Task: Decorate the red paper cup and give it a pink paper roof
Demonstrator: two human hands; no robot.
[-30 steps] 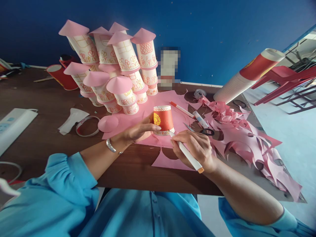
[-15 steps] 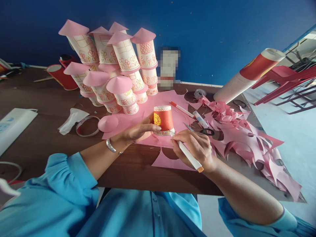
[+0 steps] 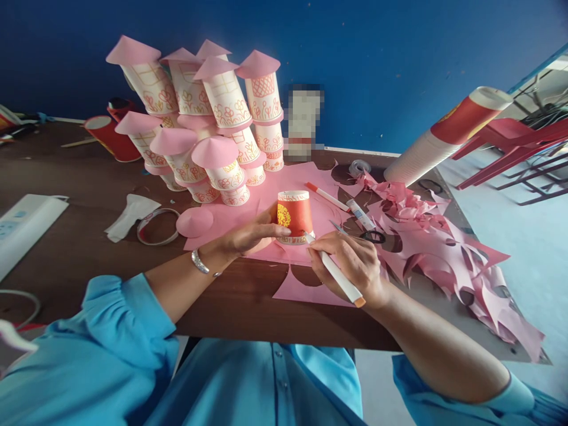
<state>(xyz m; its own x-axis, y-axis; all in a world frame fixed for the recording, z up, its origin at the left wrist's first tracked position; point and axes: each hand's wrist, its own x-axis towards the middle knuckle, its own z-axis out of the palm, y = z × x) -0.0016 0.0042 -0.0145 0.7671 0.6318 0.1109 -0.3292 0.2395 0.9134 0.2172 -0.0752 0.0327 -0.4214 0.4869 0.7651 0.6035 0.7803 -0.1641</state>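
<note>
My left hand (image 3: pixel 255 235) is closed round the left side of a red paper cup (image 3: pixel 299 214) with a yellow emblem and white bands at top and bottom. In my right hand (image 3: pixel 355 263) is a white marker (image 3: pixel 339 277) with an orange end, its tip at the lower part of the cup. Small drawn marks show on the cup's lower white band. Scissors (image 3: pixel 339 227), partly hidden, lie just beyond my right hand. Pink paper (image 3: pixel 297 177) lies beneath the cup.
Cup towers with pink cone roofs (image 3: pixel 215 152) stand behind on the left. A red-capped marker (image 3: pixel 328 197), glue stick (image 3: pixel 360 214) and pink scraps (image 3: pixel 444 254) lie right. A tall cup stack (image 3: pixel 426 154) leans at the back right. A tape roll (image 3: pixel 158 227) lies left.
The cup has shifted very slightly to the right in my left hand. Both hands keep their holds, with the marker's tip still at the cup's lower part.
</note>
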